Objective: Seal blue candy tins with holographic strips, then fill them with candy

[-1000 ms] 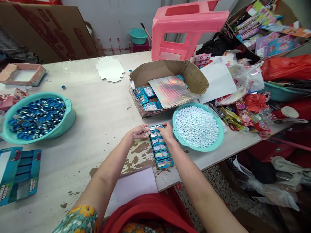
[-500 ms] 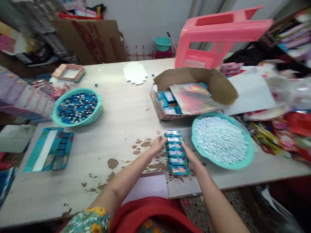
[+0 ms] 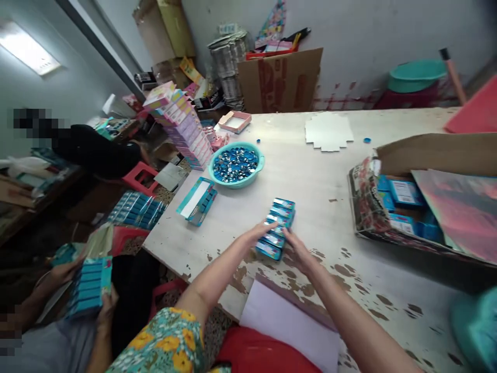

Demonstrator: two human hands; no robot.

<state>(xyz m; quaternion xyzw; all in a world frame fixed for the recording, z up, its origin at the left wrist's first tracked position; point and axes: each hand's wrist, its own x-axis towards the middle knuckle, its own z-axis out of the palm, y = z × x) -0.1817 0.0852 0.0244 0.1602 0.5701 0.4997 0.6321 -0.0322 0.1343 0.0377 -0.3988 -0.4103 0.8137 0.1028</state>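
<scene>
A row of several small shiny blue boxes (image 3: 282, 212) in what looks like a blue tray lies at an angle on the table between my hands. My left hand (image 3: 261, 231) grips it from the left, fingers over the top of the boxes. Against its right side presses my right hand (image 3: 298, 250), with the thumb side near the boxes. Beyond my left hand, a flat blue carton with a white panel (image 3: 196, 199) lies on the table. Behind it stands a turquoise basin (image 3: 245, 182) full of blue and silver round pieces.
An open cardboard box (image 3: 427, 150) with blue boxes and a shiny sheet stands on the right. A blurred turquoise basin (image 3: 476, 326) is at lower right. At left a co-worker's hand (image 3: 108, 305) holds a similar blue pack (image 3: 89, 285). Stacked pink and purple boxes (image 3: 186, 129) stand behind.
My view has swung to the left, bringing the co-worker into sight. Both hands have carried the row of blue boxes leftward over the table, towards the flat carton, and turned it to a slant.
</scene>
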